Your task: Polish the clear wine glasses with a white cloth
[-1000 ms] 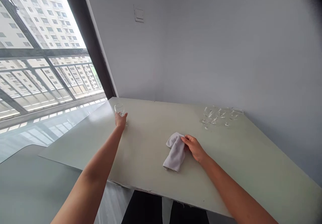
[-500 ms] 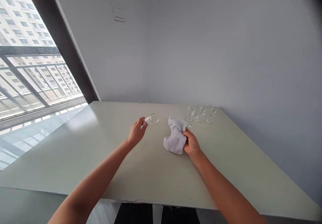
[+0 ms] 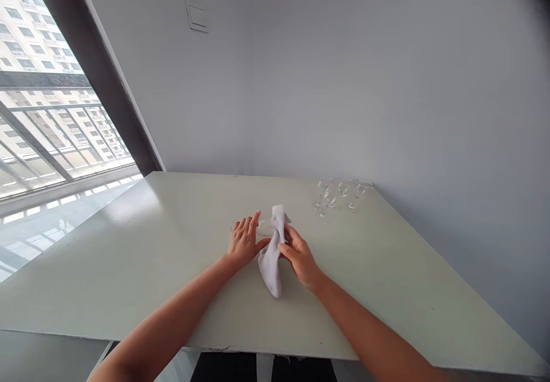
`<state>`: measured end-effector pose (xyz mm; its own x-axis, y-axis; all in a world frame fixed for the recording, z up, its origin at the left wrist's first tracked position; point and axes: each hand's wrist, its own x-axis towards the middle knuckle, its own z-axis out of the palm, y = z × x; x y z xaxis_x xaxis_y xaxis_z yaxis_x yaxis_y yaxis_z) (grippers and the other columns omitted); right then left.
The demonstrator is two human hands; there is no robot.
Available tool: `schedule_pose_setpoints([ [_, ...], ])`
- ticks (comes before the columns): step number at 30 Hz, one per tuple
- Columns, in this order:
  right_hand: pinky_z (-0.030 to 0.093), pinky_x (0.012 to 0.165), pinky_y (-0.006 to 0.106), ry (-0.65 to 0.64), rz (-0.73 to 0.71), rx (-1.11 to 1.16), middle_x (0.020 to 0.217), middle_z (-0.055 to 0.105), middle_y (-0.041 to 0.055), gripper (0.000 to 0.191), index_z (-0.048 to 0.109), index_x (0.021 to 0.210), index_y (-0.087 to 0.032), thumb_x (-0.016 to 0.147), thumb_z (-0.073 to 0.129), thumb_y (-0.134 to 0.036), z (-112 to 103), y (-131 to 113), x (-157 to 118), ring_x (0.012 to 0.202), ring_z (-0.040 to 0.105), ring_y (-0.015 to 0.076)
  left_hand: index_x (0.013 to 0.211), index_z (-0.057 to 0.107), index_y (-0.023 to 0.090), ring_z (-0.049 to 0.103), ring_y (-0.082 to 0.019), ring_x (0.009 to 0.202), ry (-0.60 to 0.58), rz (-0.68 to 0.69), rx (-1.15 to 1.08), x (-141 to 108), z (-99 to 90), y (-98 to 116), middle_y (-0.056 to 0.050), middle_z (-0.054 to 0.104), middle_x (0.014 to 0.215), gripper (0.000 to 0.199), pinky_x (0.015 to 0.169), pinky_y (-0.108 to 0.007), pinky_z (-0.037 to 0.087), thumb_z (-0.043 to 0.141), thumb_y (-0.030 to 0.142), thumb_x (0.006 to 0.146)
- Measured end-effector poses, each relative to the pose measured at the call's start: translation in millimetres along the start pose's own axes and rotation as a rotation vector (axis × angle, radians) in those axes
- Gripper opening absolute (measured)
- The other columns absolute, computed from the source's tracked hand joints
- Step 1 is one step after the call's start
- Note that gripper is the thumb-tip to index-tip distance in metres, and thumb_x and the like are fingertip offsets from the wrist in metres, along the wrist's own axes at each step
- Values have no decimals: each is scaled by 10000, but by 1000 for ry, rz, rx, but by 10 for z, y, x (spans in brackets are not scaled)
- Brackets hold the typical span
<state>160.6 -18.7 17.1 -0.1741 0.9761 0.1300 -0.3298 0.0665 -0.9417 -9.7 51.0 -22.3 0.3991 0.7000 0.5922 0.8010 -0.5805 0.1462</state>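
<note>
Pale glass filled the far left, where a window (image 3: 36,78) looked onto a railing and the tall, many-windowed building beyond. Next to it slanted a dark frame (image 3: 88,70), and right of that a white light switch (image 3: 197,17) sat on the grey wall (image 3: 387,84). Below stretched the table (image 3: 172,216), pale and smooth, its back edge near the wall.

Over the middle of the table, the left hand (image 3: 244,243) had its fingers partly spread, neither flat nor tightly curled, around a clear stemmed glass (image 3: 262,229). The glass was tipped onto its side, with its foot showing faintly left of the fingers and its bowl pointing right; the thumb stretched along the near side. Whether it touched the tabletop could not be told.

Just right of it, against the bowl, hung a white cloth (image 3: 272,267), bunched at the top and tapering down toward the person. How far it reached into the bowl could not be made out. The right hand (image 3: 299,256) had the cloth pinched between thumb and fingers, nearly closed.

Farther right, well apart from both hands, a cluster of clear glasses (image 3: 344,193) stood near the back edge, their outlines overlapping.
</note>
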Motion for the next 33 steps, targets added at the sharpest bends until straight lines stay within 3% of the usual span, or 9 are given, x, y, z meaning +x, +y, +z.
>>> schedule_pose_setpoints([
  [3, 436, 641, 259, -121, 38, -150, 857, 547, 6, 452, 431, 1239, -245, 797, 513, -284, 33, 22, -36, 721, 494, 131, 1322, 287, 132, 512, -224, 836, -17, 56, 16, -9, -57, -8, -101, 574, 938, 690, 755, -346, 343, 419, 558, 795],
  [9, 413, 599, 237, -270, 135, -280, 744, 567, -13, 331, 600, 1060, -226, 730, 598, -251, -133, 121, 30, 644, 488, 117, 1282, 360, 139, 522, -223, 853, -134, 242, -30, -35, -106, 75, -117, 574, 963, 615, 758, -349, 354, 408, 532, 812],
  [14, 434, 500, 236, -116, 178, -137, 679, 584, -5, 248, 651, 912, -199, 683, 653, -296, -174, 250, 86, 576, 510, 123, 1318, 310, 177, 528, -227, 912, -170, 246, 15, 17, -168, 164, -112, 576, 1015, 522, 823, -386, 371, 452, 325, 838],
  [17, 447, 482, 236, -29, 249, 47, 677, 582, 0, 278, 635, 894, -179, 661, 681, -323, -225, 255, 130, 566, 523, 121, 1289, 361, 200, 510, -225, 1007, -104, 248, 109, 64, -232, 130, -107, 579, 1054, 457, 970, -440, 270, 442, 199, 840],
  [22, 452, 532, 247, -62, 251, 88, 707, 574, -13, 323, 626, 932, -196, 640, 708, -308, -275, 138, 114, 608, 520, 115, 1138, 521, 234, 575, -161, 740, -174, 257, -3, 117, -328, 55, -29, 622, 743, 307, 938, -391, 315, 435, 328, 860],
  [25, 448, 600, 261, -120, 172, -127, 754, 599, -8, 330, 645, 924, -195, 616, 722, -286, -240, 54, 44, 689, 535, 136, 1021, 595, 246, 563, -153, 662, -357, 102, -230, 174, -468, 12, -9, 610, 666, 299, 737, -303, 409, 472, 428, 819],
  [30, 425, 649, 258, -362, 177, -258, 781, 602, -9, 280, 672, 894, -191, 633, 707, -287, -162, 20, -44, 756, 529, 152, 682, 591, 189, 500, -111, 501, -1134, -31, -737, 302, -804, -106, 5, 552, 568, 397, 497, -226, 385, 417, 527, 798],
  [31, 423, 649, 255, -354, 186, -236, 765, 598, -8, 263, 674, 872, -183, 632, 710, -285, -155, 35, -41, 749, 529, 149, 675, 580, 187, 503, -114, 505, -1183, -35, -739, 306, -847, -103, 0, 559, 578, 412, 499, -231, 389, 392, 530, 809],
  [33, 421, 623, 247, -270, 209, -134, 718, 588, -7, 249, 669, 848, -171, 631, 716, -284, -152, 81, -18, 701, 530, 138, 743, 588, 200, 535, -134, 578, -1031, -15, -603, 278, -888, -44, -15, 595, 656, 374, 555, -251, 404, 387, 506, 820],
])
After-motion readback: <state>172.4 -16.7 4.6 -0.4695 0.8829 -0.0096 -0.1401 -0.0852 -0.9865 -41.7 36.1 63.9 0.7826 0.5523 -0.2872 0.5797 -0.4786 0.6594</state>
